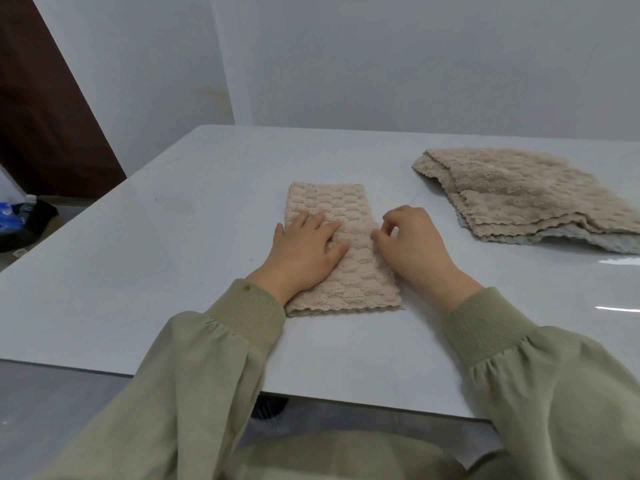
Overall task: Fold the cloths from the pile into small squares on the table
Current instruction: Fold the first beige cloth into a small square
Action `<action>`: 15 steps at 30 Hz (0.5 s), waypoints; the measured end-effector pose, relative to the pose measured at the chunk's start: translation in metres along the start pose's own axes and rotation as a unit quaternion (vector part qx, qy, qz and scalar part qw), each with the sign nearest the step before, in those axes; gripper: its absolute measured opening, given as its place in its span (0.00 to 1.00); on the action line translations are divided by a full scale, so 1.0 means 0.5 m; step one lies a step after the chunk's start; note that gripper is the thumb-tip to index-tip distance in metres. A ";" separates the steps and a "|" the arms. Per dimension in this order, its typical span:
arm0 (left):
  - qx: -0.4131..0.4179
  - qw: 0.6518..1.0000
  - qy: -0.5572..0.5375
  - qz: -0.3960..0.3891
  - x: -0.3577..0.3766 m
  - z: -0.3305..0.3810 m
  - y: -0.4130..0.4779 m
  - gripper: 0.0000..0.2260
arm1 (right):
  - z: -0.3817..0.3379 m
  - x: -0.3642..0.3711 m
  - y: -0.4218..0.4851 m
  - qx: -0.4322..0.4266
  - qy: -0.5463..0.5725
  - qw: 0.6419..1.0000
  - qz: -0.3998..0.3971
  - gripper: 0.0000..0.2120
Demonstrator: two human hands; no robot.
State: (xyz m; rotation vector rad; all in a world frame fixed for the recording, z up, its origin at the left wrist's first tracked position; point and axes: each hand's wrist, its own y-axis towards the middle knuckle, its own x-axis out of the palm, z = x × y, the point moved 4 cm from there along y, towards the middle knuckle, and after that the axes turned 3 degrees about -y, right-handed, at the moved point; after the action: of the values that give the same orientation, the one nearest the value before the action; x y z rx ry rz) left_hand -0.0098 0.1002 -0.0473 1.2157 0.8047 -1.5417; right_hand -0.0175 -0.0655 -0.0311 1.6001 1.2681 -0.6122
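Left hand (304, 247) flat on folded cloth (332, 209); right hand (415, 247) pinches its right edge. Cloth pile (519, 192) well apart, far right

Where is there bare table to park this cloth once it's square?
Bare table left of the folded cloth out to the left edge, and the near-right corner in front of the pile. Crowded: far right, where the pile lies.

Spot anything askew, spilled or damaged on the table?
Nothing spilled or damaged. The pile of cloths at right is stacked unevenly, edges staggered, with a grey cloth at the bottom. The folded strip in front lies flat and tidy.
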 end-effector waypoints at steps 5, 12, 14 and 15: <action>0.013 0.998 -0.023 -0.058 0.004 -0.014 -0.007 0.27 | 0.008 0.005 0.001 0.005 -0.092 0.995 -0.033 0.09; -0.004 0.998 0.045 -0.042 0.014 -0.012 -0.011 0.24 | -0.038 -0.022 -0.021 -0.079 -0.053 0.993 0.069 0.14; -0.007 0.998 0.048 -0.030 0.014 -0.010 -0.012 0.24 | -0.048 -0.010 -0.028 -0.092 -0.032 0.995 -0.014 0.20; -0.008 0.999 0.048 -0.022 0.012 -0.010 -0.013 0.24 | -0.049 0.005 -0.033 -0.095 -0.052 0.991 -0.076 0.22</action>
State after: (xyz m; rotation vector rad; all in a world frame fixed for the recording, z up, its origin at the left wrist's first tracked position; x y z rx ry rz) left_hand -0.0146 0.1049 -0.0549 1.2746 0.9103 -1.5186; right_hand -0.0363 -0.0427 -0.0293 1.3082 1.3368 -0.6393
